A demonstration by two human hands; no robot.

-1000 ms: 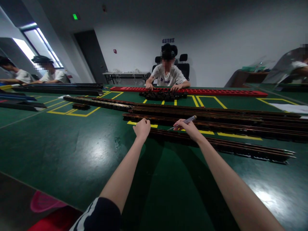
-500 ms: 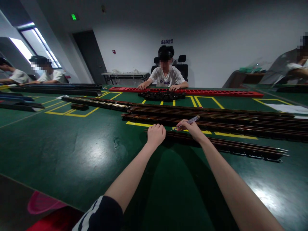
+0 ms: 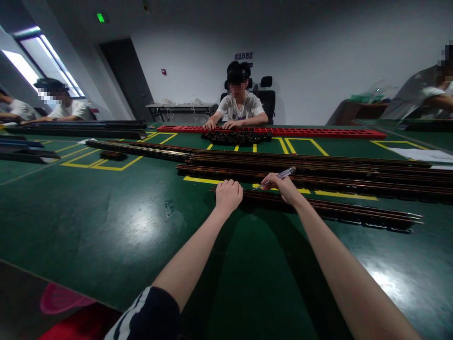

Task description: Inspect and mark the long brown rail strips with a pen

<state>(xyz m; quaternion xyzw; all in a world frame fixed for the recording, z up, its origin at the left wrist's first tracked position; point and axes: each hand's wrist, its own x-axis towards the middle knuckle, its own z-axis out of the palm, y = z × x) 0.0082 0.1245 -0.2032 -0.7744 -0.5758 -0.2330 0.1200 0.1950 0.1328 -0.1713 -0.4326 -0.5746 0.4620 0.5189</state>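
My left hand (image 3: 229, 195) is wrapped over the left end of a long dark rail assembly (image 3: 339, 211) with copper-coloured rods, lying on the green table. In my right hand (image 3: 281, 186) is a screwdriver (image 3: 286, 173) with a clear handle, held between thumb and fingers. Its thin shaft slants down to the left, its tip at the rail just right of my left hand. Whether the tip touches the rail or a small part there I cannot tell. Behind both hands lie several similar rails (image 3: 318, 182), side by side.
Across the table a person (image 3: 239, 106) works at a long red slotted rack (image 3: 318, 133) and a heap of black parts (image 3: 236, 137). Dark channels (image 3: 78, 130) lie at the far left. A short dark bundle (image 3: 113, 156) sits near yellow tape lines. A pink basket (image 3: 63, 298) stands below the table edge.
The view has shifted slightly. My hands keep nearly the same pose, the screwdriver tip a little farther right of my left hand. The person opposite has brought one hand in toward the other.
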